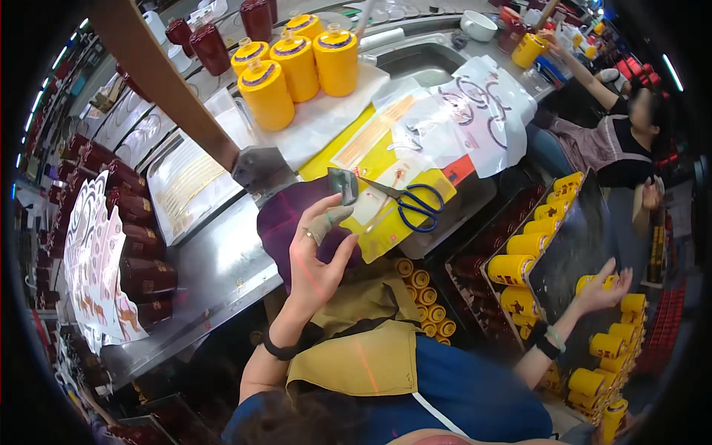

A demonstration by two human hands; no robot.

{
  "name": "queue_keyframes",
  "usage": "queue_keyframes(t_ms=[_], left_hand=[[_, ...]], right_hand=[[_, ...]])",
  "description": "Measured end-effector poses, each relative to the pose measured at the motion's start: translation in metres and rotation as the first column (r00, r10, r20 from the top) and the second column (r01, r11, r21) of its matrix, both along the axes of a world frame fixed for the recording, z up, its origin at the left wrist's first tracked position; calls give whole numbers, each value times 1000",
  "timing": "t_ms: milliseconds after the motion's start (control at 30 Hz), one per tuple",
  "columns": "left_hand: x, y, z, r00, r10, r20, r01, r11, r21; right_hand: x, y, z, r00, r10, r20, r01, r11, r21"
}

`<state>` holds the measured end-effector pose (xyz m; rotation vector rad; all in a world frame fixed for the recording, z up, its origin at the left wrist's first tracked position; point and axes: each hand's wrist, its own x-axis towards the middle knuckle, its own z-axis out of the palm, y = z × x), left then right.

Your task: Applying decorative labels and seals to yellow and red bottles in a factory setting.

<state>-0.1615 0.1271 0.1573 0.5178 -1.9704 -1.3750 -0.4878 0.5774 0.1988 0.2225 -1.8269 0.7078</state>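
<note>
Far left, I log printed sheets (95, 259) beside dark red jars (148, 278). Upper left of centre, five yellow jars (294, 67) stand upright. Mid-frame, a purple cloth (278, 226) lies behind the left hand (315, 263); its fingers, one wrapped in beige, are clamped on a small dark scraper (343, 185), centre of frame, thumb held clear of it. Just right, blue-handled scissors (399, 194) lie on a yellow sheet (382, 237). Upper right, a co-worker's hand (547, 37) is at another jar. Right side: from my remote station the right hand (604, 293) is beside a racked yellow jar (587, 283); grip, cannot tell.
</note>
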Motion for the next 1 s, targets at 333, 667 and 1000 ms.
queue_keyframes(t_ms=[333,667,1000], left_hand=[[42,-14,-1,971,237,17,-237,971,17],[84,-30,-20,901,423,94,-422,906,-32],[57,-33,-8,933,359,-24,-356,931,75]], right_hand=[[12,-516,22,295,913,281,-926,201,319],[-34,-636,-5,376,748,547,-917,217,334],[80,-494,72,289,856,429,-916,118,382]])
